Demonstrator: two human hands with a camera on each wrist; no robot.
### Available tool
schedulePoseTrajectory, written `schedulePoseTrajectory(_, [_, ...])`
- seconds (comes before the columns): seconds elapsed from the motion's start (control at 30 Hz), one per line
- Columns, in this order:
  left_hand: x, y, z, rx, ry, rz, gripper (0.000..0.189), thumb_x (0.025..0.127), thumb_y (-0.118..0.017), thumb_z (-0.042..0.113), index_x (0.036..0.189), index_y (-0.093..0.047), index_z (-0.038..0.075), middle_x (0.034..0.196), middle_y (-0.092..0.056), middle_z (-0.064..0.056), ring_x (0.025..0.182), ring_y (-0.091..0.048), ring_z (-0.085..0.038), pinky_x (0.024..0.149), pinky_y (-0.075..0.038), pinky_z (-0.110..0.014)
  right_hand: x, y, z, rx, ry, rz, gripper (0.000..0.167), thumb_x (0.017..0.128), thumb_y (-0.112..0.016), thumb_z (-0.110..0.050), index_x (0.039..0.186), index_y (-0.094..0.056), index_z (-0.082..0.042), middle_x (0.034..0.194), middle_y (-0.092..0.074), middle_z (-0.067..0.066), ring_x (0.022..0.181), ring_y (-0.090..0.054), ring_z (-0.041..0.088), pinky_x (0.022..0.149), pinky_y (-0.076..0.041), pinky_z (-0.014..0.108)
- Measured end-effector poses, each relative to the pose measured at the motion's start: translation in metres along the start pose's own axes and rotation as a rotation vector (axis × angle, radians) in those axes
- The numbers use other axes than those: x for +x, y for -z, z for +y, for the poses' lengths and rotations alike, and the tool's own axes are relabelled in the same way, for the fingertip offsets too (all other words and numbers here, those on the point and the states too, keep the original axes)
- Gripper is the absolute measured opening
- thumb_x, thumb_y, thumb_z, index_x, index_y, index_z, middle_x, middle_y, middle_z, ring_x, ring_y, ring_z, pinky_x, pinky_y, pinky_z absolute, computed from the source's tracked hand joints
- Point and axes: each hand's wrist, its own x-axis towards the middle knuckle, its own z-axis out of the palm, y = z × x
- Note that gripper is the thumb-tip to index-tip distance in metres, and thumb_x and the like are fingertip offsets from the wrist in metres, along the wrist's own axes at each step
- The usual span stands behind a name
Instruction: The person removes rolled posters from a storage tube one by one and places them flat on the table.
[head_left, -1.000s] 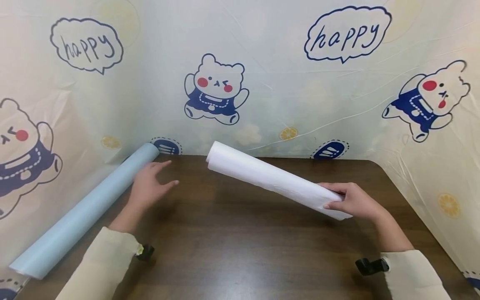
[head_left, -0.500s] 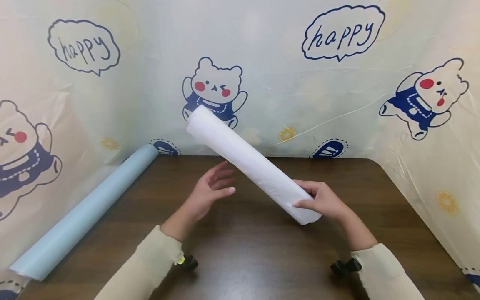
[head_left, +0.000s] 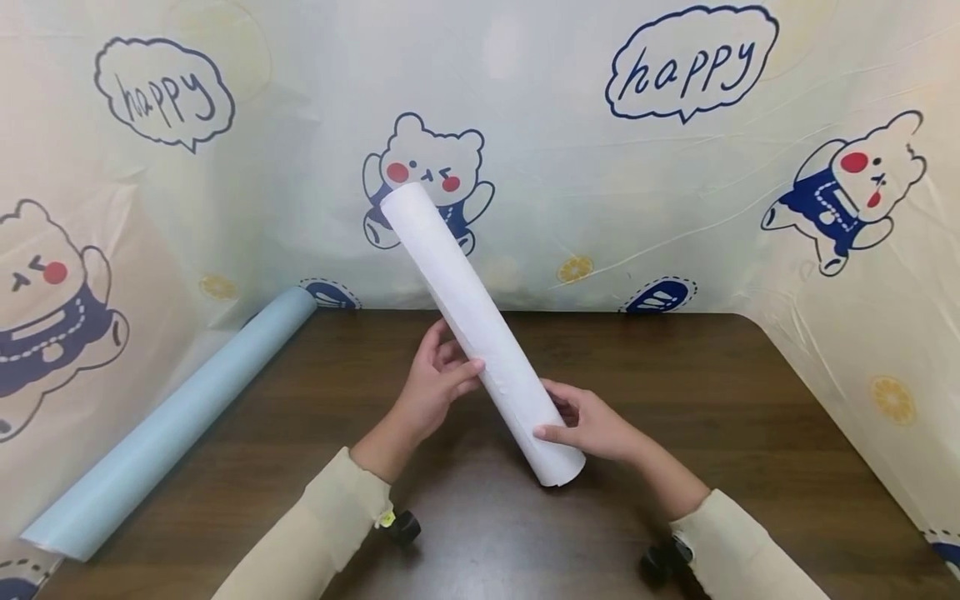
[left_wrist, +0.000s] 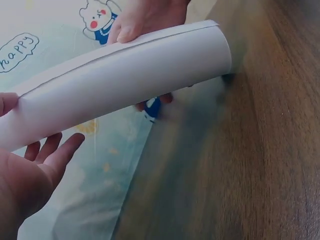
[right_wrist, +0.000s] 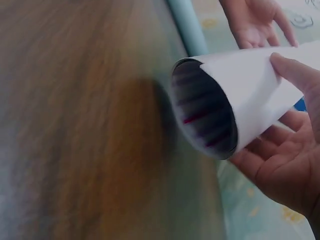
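A white paper roll (head_left: 487,333) is held tilted over the table, its upper end leaning left. Near its lower end my right hand (head_left: 596,421) grips it, thumb on the front and fingers behind. My left hand (head_left: 435,383) holds its left side around the middle, thumb on the surface; the fingers are partly hidden behind the roll. In the left wrist view, a long paper edge runs along the roll (left_wrist: 125,70). The right wrist view looks into the open end of the roll (right_wrist: 260,95), which is hollow, with dark and reddish stripes inside.
A light blue roll (head_left: 180,417) lies along the left side of the brown wooden table (head_left: 750,417). Cloth with printed bears and "happy" bubbles (head_left: 693,62) hangs behind the table and at both sides.
My right hand has brought the white roll leftward and tipped it steeper. My left hand has moved right, away from the blue roll, and taken hold of the white roll.
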Motion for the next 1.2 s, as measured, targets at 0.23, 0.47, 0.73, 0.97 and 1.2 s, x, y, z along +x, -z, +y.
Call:
schedulePoseTrajectory(0.23, [-0.001,-0.005,0.0,0.078,0.048,-0.012,0.081,0.088,-0.069,0.002,0.152,-0.024,0.025,0.136,-0.046,-0.018,0.116,-0.059,-0.032,0.091,-0.051,-0.05,0.002,-0.011,-0.016,-0.163,0.055,-0.043,0.049,0.086,-0.076,-0.031,0.125,-0.057,-0.006,0.107,-0.054,0.007,0.09,-0.055,0.02,0.074,-0.054,0.037])
schedulePoseTrajectory(0.47, [-0.002,-0.014,-0.005,0.176,0.133,-0.063,0.086,0.085,-0.074,0.003,0.151,-0.025,0.028,0.133,-0.046,-0.016,0.117,-0.057,-0.034,0.088,-0.052,-0.052,0.01,-0.018,-0.032,0.023,-0.015,0.104,0.078,0.089,-0.073,-0.024,0.151,-0.028,-0.011,0.123,-0.053,0.014,0.1,-0.055,0.026,0.08,-0.054,0.039])
schedulePoseTrajectory(0.73, [-0.003,-0.021,-0.02,0.314,0.262,-0.111,0.087,0.082,-0.08,0.014,0.15,-0.028,0.03,0.127,-0.049,-0.016,0.106,-0.063,-0.029,0.08,-0.056,-0.047,0.028,-0.008,-0.045,0.039,-0.251,0.409,0.079,0.085,-0.076,-0.036,0.146,-0.033,-0.01,0.119,-0.053,0.014,0.097,-0.055,0.028,0.076,-0.056,0.039])
schedulePoseTrajectory(0.97, [-0.007,-0.019,-0.037,0.41,0.316,-0.11,0.087,0.081,-0.082,0.019,0.151,-0.03,0.022,0.123,-0.047,-0.017,0.099,-0.063,-0.027,0.078,-0.058,-0.045,0.031,-0.013,-0.03,0.069,-0.387,0.37,0.074,0.083,-0.078,-0.029,0.141,-0.041,-0.001,0.115,-0.057,0.017,0.095,-0.059,0.029,0.072,-0.058,0.041])
schedulePoseTrajectory(1.2, [-0.011,-0.012,-0.05,0.427,0.366,-0.06,0.089,0.079,-0.083,0.023,0.15,-0.03,0.028,0.126,-0.044,-0.015,0.103,-0.061,-0.03,0.078,-0.057,-0.045,0.026,-0.009,-0.009,0.245,-0.439,0.336,0.059,0.092,-0.061,-0.015,0.145,-0.037,-0.006,0.123,-0.056,0.022,0.1,-0.063,0.034,0.074,-0.058,0.045])
